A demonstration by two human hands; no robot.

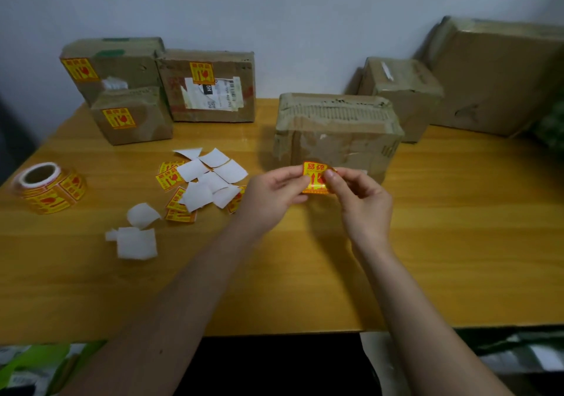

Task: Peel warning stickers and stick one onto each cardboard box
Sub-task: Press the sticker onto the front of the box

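Both hands hold one yellow and red warning sticker [314, 176] just in front of a bare cardboard box [335, 133] at the table's middle. My left hand [271, 194] pinches its left edge and my right hand [360, 197] pinches its right side with thumb and forefinger. Three boxes at the back left each carry a sticker: a tall box [122, 66], a small box [131, 118] and a labelled box [210, 87]. Two bare boxes stand at the back right: a medium box [403, 90] and a large box [500, 75].
A sticker roll [45, 188] lies on the wooden table [305, 273] at the far left. Several loose stickers and white backing papers [201, 179] are scattered left of my hands, with more crumpled backing paper [134, 237] nearer the front. The table's front edge runs below my forearms.
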